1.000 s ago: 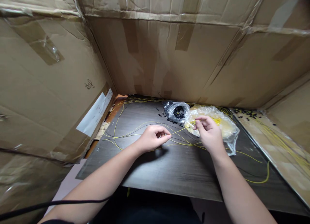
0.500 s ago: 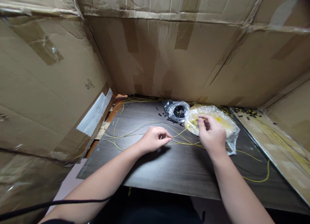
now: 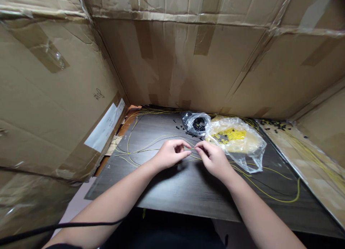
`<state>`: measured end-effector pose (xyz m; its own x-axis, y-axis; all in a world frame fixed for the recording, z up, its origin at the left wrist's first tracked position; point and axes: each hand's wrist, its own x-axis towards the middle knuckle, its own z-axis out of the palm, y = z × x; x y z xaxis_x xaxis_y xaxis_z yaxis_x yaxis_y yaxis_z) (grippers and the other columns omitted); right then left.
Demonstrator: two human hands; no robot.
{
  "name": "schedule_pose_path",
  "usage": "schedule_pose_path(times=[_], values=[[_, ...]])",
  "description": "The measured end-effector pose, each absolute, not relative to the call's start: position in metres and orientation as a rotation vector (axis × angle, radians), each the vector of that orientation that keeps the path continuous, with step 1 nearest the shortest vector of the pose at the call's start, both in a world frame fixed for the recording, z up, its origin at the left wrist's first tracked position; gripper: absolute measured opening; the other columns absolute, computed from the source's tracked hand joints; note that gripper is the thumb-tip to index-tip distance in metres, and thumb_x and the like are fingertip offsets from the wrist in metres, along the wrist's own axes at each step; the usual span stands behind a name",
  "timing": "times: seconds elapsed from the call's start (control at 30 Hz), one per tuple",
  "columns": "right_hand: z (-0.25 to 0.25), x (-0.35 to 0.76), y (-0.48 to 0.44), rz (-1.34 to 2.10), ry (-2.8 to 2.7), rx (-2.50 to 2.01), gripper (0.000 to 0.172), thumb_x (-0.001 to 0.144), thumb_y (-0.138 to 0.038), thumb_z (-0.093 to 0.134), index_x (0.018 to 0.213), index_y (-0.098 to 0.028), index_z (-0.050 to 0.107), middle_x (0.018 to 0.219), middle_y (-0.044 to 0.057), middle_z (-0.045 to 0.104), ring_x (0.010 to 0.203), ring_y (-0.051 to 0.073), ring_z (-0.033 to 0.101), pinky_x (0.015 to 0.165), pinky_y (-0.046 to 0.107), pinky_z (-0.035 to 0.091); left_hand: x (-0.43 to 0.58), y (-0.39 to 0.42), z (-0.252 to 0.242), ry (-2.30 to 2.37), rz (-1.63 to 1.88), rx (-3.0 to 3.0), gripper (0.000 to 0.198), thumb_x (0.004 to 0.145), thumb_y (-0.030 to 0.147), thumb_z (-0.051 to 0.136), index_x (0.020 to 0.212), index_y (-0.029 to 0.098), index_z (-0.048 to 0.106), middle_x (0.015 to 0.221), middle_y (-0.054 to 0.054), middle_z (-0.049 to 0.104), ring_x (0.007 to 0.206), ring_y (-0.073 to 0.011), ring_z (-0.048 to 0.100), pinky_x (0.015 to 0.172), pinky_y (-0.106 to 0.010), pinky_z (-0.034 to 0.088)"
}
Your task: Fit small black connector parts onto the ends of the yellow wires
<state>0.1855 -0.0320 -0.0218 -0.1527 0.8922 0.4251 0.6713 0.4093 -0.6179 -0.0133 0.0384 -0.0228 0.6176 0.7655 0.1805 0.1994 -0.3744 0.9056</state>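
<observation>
My left hand (image 3: 170,155) and my right hand (image 3: 213,158) meet over the middle of a dark wooden table (image 3: 188,191). Both pinch the same thin yellow wire (image 3: 258,188), fingertips almost touching. More yellow wires (image 3: 137,148) loop across the table to the left and behind. Just beyond my right hand lies a clear plastic bag of small yellow parts (image 3: 234,137). Behind it sits a smaller clear bag of small black parts (image 3: 196,124), with a few black pieces spilled beside it.
Cardboard walls (image 3: 188,62) close in the table at the back, left and right. A light board (image 3: 309,159) at the right carries more yellow wires and scattered black pieces. A black cable (image 3: 54,227) crosses the lower left.
My right hand has left the bag of yellow parts and come left to meet my left hand at the wire. The left hand has stayed in place.
</observation>
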Motion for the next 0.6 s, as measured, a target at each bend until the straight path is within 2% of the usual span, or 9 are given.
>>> schedule_pose_path(times=[0.07,0.17,0.33,0.5,0.6], values=[[-0.022,0.188,-0.032,0.323,-1.859,-1.358,0.014,0.100,-0.026,0.048,0.094,-0.020,0.060,0.086,0.006,0.066,0.078,0.019,0.061,0.071,0.032,0.046,-0.014,0.039,-0.021,0.763,0.746,1.816,0.025,0.084,0.035,0.067,0.097,0.014,0.069,0.067,0.003,0.055,0.058,-0.0084,0.046,0.058,-0.021,0.038],[-0.021,0.191,-0.032,0.293,-1.841,-1.361,0.013,0.098,-0.026,0.050,0.092,-0.020,0.060,0.086,0.005,0.064,0.078,0.018,0.059,0.072,0.031,0.044,-0.015,0.041,-0.019,0.752,0.720,1.777,0.021,0.086,0.035,0.063,0.087,0.014,0.064,0.072,0.002,0.056,0.064,-0.0090,0.047,0.061,-0.021,0.039],[-0.021,0.191,-0.032,0.333,-1.885,-1.391,0.010,0.095,-0.026,0.054,0.093,-0.019,0.061,0.077,0.003,0.060,0.071,0.017,0.056,0.068,0.030,0.042,-0.015,0.043,-0.021,0.764,0.729,1.830,0.022,0.089,0.035,0.058,0.082,0.014,0.060,0.074,0.002,0.056,0.066,-0.0096,0.048,0.063,-0.021,0.039],[-0.027,0.181,-0.030,0.598,-1.819,-1.386,0.018,0.095,-0.035,0.056,0.103,-0.020,0.063,0.068,-0.002,0.052,0.060,0.014,0.048,0.058,0.027,0.037,-0.014,0.038,-0.021,0.772,0.723,1.974,0.019,0.090,0.031,0.056,0.085,0.014,0.063,0.069,0.003,0.055,0.061,-0.0084,0.045,0.058,-0.020,0.036],[-0.031,0.174,-0.028,0.731,-1.734,-1.394,0.018,0.095,-0.036,0.055,0.100,-0.020,0.062,0.066,-0.003,0.050,0.059,0.013,0.046,0.056,0.026,0.035,-0.014,0.035,-0.021,0.736,0.726,2.097,0.016,0.090,0.027,0.055,0.086,0.015,0.065,0.068,0.003,0.057,0.059,-0.0081,0.046,0.058,-0.020,0.035]])
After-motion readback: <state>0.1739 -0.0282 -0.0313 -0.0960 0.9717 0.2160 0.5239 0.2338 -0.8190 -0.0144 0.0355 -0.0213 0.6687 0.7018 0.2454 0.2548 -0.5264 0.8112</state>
